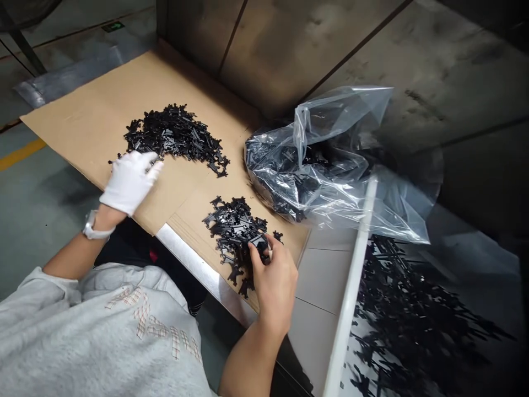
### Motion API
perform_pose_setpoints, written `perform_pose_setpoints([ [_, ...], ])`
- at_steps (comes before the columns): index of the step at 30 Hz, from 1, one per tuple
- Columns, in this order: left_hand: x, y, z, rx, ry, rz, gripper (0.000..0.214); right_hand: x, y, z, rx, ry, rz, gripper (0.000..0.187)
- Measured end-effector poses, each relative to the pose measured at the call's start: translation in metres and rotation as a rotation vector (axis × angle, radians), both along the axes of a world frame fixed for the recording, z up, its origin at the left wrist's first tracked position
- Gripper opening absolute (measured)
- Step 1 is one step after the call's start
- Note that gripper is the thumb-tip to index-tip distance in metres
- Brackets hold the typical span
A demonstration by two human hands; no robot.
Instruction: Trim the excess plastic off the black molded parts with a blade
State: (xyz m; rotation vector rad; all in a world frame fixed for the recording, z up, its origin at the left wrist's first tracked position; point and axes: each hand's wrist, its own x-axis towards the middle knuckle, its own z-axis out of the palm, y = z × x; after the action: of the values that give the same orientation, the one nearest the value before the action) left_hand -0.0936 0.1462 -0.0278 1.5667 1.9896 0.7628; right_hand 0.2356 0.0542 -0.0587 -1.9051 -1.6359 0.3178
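My left hand (131,179) wears a white glove. It rests at the near edge of the far pile of small black plastic parts (177,135), its fingers apart and partly over a few stray pieces. Bare, my right hand (275,275) pinches a black plastic part (259,242) between thumb and fingers; whether it is one piece or several together I cannot tell. That hand is at the right side of a nearer, smaller pile of the same black parts (235,223). Both piles lie on brown cardboard (95,116) covering the table.
A clear plastic bag (330,187) full of black parts stands right of the piles. Beyond a white raised rim (349,298) lies a large heap of black parts (417,314). Stained metal panels (285,49) rise behind the table. A metal edge strip (188,253) runs along the near side.
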Motion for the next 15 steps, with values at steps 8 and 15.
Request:
perform_pose_setpoints([
  [8,-0.028,0.034,0.006,-0.273,0.793,-0.253,0.052,-0.003,-0.009,0.015,-0.112,-0.018,-0.058,0.062],
  [15,-0.042,0.05,0.008,-0.301,0.89,-0.369,0.052,0.0,-0.023,0.024,-0.064,0.01,-0.09,0.064],
])
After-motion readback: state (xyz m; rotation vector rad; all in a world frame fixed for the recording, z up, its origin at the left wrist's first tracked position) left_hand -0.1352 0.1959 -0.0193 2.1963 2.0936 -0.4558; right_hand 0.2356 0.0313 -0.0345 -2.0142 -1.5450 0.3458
